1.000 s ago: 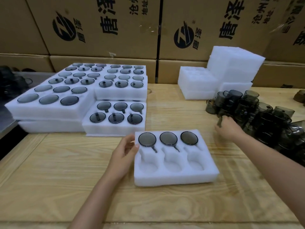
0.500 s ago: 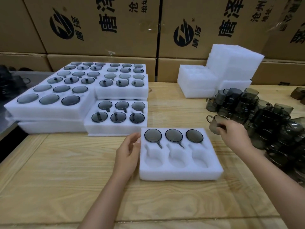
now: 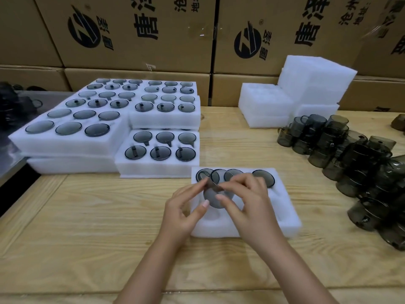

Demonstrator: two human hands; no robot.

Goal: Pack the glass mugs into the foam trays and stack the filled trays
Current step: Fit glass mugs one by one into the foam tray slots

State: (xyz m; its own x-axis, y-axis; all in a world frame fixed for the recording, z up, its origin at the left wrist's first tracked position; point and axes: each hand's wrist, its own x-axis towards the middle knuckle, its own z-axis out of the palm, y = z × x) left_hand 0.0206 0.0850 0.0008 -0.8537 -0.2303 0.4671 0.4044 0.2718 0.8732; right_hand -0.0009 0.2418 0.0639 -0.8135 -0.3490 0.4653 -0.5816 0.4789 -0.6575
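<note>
Both hands meet on 1 glass mug (image 3: 215, 197), and the grip looks chosen for turning rather than carrying. The left hand (image 3: 184, 212) pinches it between thumb and forefinger from its own side. The right hand (image 3: 249, 207) does the same from the opposite side, and the other fingers of each hand fan loosely outward. The mug sits tilted between the 2 sets of fingertips, just ahead of both palms, with a round end toward the camera. Where its handle points cannot be told, since the fingers cover it. A 2-handed hold like this probably lets the person rotate the mug until the handle lines up with the slot cut in the foam.

Directly beneath the hands lies the foam tray (image 3: 285, 220), flat on the wooden table (image 3: 87, 227), its near rim about under the wrists. Beyond the fingertips, the tray's far row carries 3 packed mugs (image 3: 263, 177). The near row looks unfilled, though the hands hide much of it. The held mug hovers above that row, toward its left-hand pocket, apparently not seated.

Out past the right hand, well apart, the loose mugs (image 3: 359, 163) lie heaped within easy reach, which suits that hand doing the fetching. Beyond the left hand and to its outer side stand the filled trays (image 3: 157, 165), stacked in layers. Spare empty trays (image 3: 263, 106) sit farther ahead of the right hand.
</note>
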